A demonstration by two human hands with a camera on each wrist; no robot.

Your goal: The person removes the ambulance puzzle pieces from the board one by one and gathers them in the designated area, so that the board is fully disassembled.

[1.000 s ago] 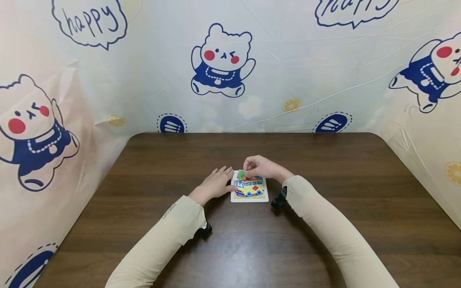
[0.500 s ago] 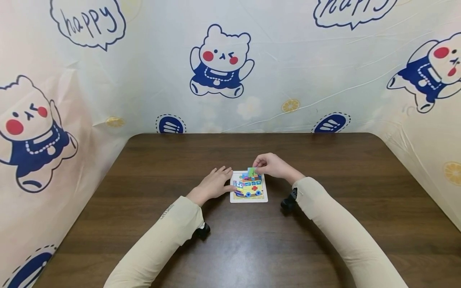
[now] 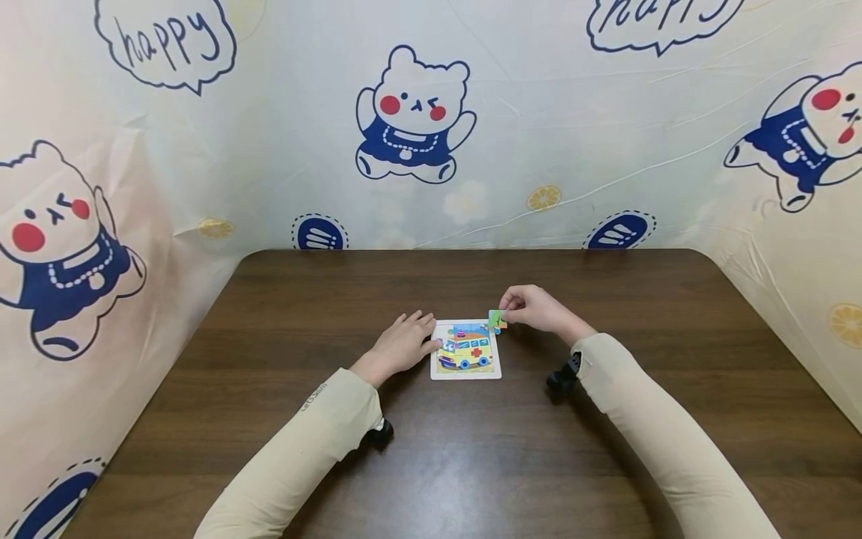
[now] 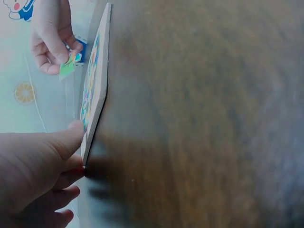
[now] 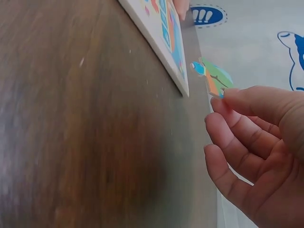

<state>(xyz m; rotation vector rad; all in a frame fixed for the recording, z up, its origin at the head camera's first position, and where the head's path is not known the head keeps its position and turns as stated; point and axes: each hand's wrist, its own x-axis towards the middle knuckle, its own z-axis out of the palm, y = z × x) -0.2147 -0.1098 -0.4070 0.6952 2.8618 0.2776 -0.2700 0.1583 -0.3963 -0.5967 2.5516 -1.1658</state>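
A jigsaw puzzle in a white tray (image 3: pixel 466 376) lies mid-table; its picture shows a yellow ambulance with a red cross. White base shows at its upper left. My left hand (image 3: pixel 399 347) rests at the tray's left edge, fingers fairly straight, and the thumb (image 4: pixel 71 137) touches the rim. Between thumb and forefinger, my right hand (image 3: pixel 537 307) pinches a puzzle piece (image 5: pixel 217 80), green with some orange and a blue tab. That piece is held up over the tray's upper right corner, apart from the picture in the right wrist view.
The brown wooden table (image 3: pixel 431 464) extends all around the tray. Behind it and at both sides hangs a pale cloth (image 3: pixel 505 135) with cartoon bears. Each wrist carries a small black camera (image 3: pixel 560 380).
The right hand has carried the green piece rightward, from the puzzle's upper left to its upper right corner, uncovering the top of the picture. My left hand has stayed put.
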